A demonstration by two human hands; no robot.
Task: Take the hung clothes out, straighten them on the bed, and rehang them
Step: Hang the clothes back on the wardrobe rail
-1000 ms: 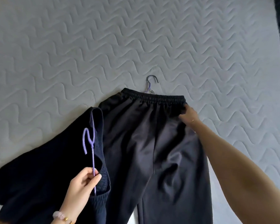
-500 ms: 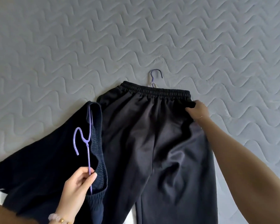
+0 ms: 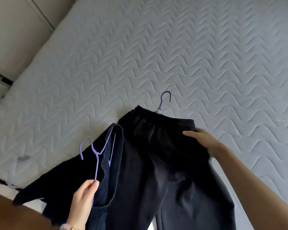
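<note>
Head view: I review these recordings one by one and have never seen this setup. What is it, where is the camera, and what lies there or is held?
There is no machine here. A person works with bare hands, and one camera worn on the head looks down at them. The quilted mattress carries black trousers laid flat, with a hanger hook sticking out past their waistband. The right hand lies on the trousers near the waistband's right end. The left hand pinches the wire of a purple hanger, which is caught in a second dark garment beside the trousers.
</note>
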